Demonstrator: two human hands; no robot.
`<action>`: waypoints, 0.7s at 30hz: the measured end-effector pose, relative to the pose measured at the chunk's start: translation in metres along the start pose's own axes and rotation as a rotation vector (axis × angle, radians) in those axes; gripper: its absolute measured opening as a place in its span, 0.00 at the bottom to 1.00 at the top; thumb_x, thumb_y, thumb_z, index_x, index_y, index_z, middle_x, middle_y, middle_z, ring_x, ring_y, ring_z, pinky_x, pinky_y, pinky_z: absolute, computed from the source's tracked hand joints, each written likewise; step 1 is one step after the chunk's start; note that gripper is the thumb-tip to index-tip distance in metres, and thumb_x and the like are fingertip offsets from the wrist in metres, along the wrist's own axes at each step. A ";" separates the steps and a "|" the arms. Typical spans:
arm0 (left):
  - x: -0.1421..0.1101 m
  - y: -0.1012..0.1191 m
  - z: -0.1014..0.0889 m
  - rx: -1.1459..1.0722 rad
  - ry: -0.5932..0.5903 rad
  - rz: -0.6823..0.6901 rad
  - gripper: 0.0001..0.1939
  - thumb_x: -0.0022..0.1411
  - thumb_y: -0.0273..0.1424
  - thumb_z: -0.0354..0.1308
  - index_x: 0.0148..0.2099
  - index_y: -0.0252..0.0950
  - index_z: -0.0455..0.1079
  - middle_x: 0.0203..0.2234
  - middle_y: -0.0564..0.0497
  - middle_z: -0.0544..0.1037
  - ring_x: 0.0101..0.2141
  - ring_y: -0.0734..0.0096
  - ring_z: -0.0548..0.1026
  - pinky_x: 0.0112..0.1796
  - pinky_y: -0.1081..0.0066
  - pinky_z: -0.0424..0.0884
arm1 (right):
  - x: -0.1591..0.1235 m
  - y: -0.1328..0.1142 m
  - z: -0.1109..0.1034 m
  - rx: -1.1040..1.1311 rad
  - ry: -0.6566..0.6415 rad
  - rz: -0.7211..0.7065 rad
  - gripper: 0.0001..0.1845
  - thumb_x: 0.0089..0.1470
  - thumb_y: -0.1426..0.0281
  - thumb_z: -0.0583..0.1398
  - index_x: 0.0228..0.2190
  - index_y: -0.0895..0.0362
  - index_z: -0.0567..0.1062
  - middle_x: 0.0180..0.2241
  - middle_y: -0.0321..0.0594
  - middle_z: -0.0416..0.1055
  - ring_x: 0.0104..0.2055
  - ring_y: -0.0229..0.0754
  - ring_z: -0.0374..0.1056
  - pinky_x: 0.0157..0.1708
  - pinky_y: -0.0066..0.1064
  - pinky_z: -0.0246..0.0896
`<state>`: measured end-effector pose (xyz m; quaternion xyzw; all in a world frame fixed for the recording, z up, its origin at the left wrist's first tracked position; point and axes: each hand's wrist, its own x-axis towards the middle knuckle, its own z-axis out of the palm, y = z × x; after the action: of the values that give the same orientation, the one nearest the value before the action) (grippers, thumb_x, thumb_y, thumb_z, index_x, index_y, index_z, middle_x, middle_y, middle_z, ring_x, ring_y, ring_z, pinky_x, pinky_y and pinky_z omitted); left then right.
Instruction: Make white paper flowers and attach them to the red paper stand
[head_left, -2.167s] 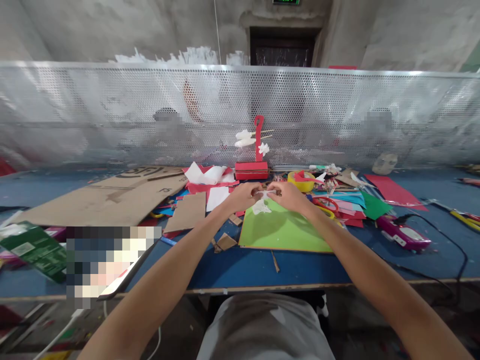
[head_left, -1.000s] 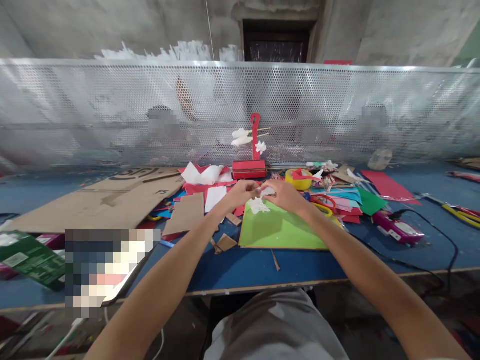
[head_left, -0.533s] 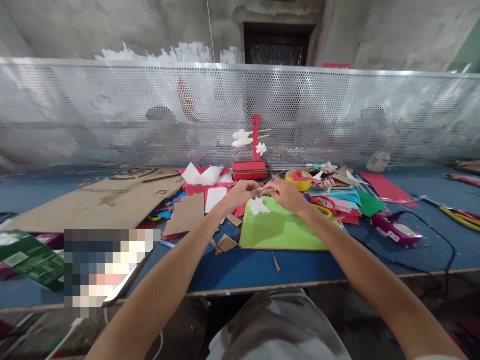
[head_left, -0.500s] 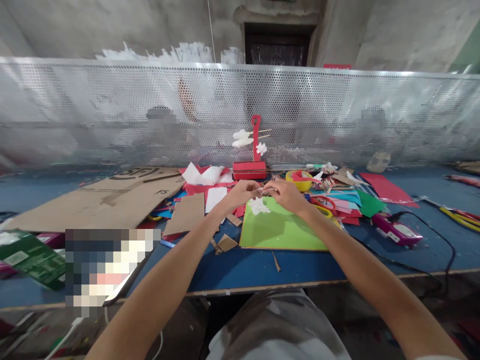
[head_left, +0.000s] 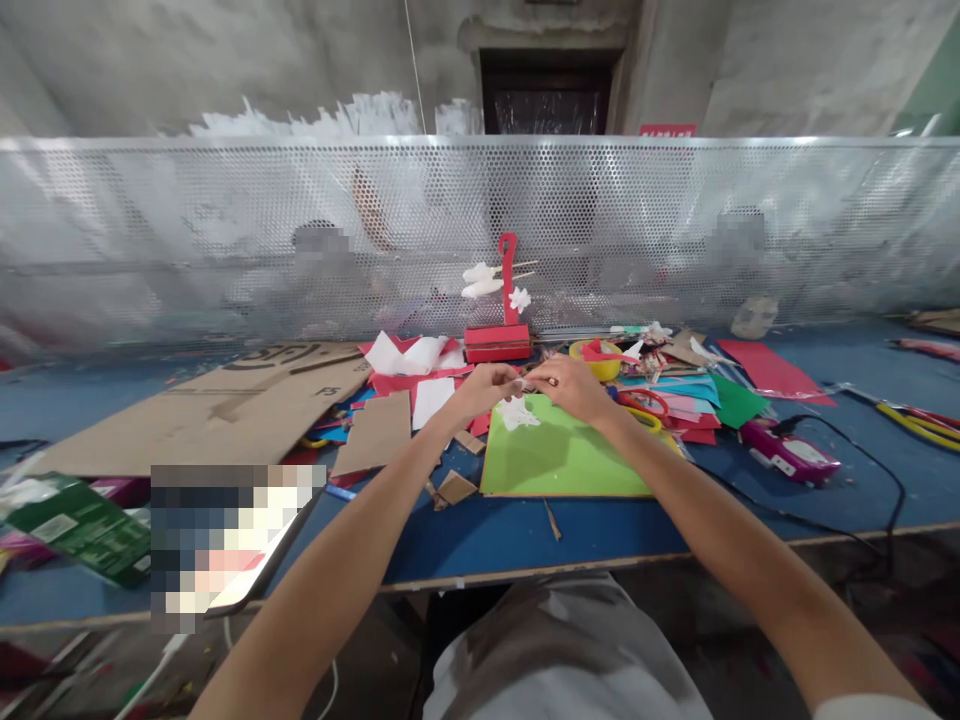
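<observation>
left hand [head_left: 486,388]: fingertips pinched on a small white scrap [head_left: 524,384], above the far edge of a green sheet [head_left: 570,455]. right hand [head_left: 570,388]: fingertips pinched on the same scrap, beside the left. white cutout [head_left: 516,413]: flat on the green sheet, just below the hands. red box [head_left: 496,344]: beyond them on the blue desk [head_left: 480,545], a red hooked strip [head_left: 508,275] upright at it.
</observation>
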<state>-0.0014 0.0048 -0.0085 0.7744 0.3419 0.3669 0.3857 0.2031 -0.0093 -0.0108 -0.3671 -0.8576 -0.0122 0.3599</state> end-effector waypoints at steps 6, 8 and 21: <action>0.001 0.002 0.003 0.007 0.007 -0.016 0.17 0.53 0.43 0.63 0.32 0.32 0.70 0.22 0.52 0.74 0.24 0.75 0.69 0.29 0.73 0.65 | 0.000 -0.001 0.001 -0.021 0.016 -0.004 0.09 0.60 0.69 0.59 0.36 0.55 0.81 0.37 0.42 0.78 0.41 0.44 0.68 0.44 0.34 0.56; 0.001 0.003 0.003 0.010 0.008 -0.010 0.17 0.52 0.42 0.64 0.31 0.32 0.71 0.22 0.52 0.74 0.24 0.75 0.69 0.28 0.73 0.65 | 0.000 -0.002 0.001 -0.049 0.021 -0.002 0.08 0.61 0.70 0.59 0.36 0.56 0.79 0.37 0.42 0.77 0.41 0.44 0.67 0.44 0.33 0.56; 0.000 0.005 0.000 0.036 -0.014 0.041 0.17 0.53 0.43 0.64 0.31 0.32 0.71 0.22 0.52 0.73 0.24 0.75 0.68 0.28 0.74 0.64 | -0.002 -0.007 -0.001 0.004 0.014 0.055 0.14 0.63 0.66 0.56 0.32 0.58 0.77 0.31 0.40 0.76 0.35 0.40 0.68 0.35 0.29 0.53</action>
<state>-0.0003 0.0022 -0.0045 0.7908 0.3296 0.3630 0.3665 0.2003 -0.0164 -0.0094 -0.3898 -0.8446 -0.0033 0.3669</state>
